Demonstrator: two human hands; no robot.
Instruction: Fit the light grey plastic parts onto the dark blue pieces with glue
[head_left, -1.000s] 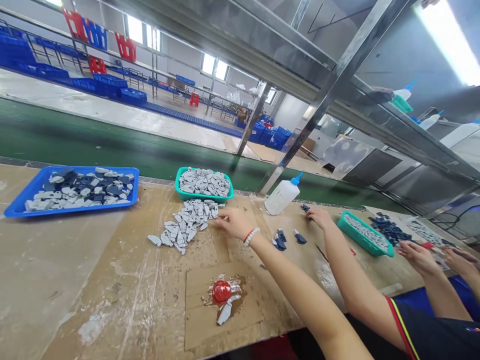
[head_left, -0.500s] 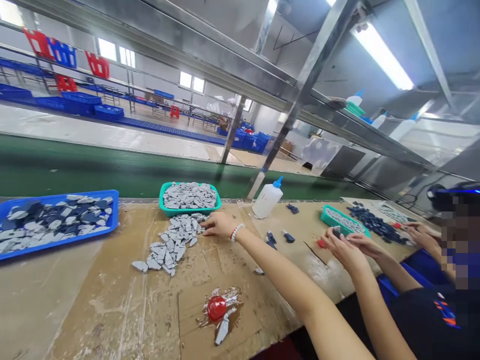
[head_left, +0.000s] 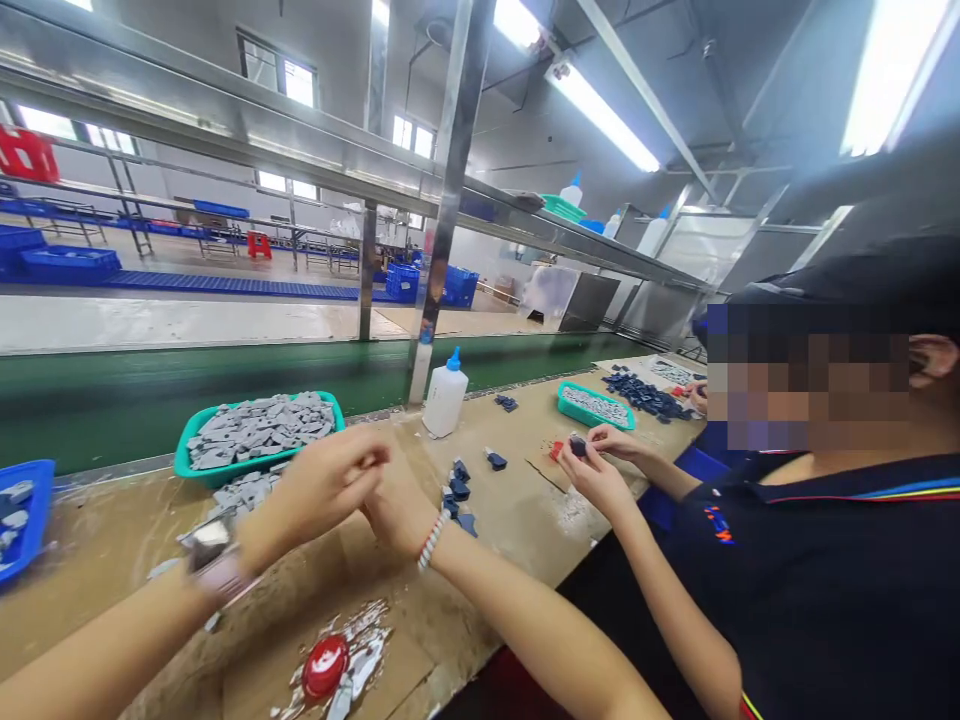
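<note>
My left hand (head_left: 322,490), with a watch on its wrist, is over the table with its fingers curled closed. It meets my right hand (head_left: 401,510), which wears a beaded bracelet and whose fingers are mostly hidden behind the left. What lies between them does not show. Loose grey stone-like pieces (head_left: 251,490) lie just behind my left hand, in front of a green tray (head_left: 184,462) heaped with more. Nearer me, a red round cap (head_left: 325,667) sits in smeared white glue, a glue-coated grey piece (head_left: 346,692) beside it.
A white bottle with blue nozzle (head_left: 446,398) stands by the metal post (head_left: 442,200). Dark blue pieces (head_left: 460,490) lie right of my hands. At right, a co-worker (head_left: 840,560) handles a dark piece (head_left: 577,446). A blue tray (head_left: 37,520) is at left.
My right hand has left the loose grey pieces and come back toward me. My left hand has entered view and met it. The view has swung right.
</note>
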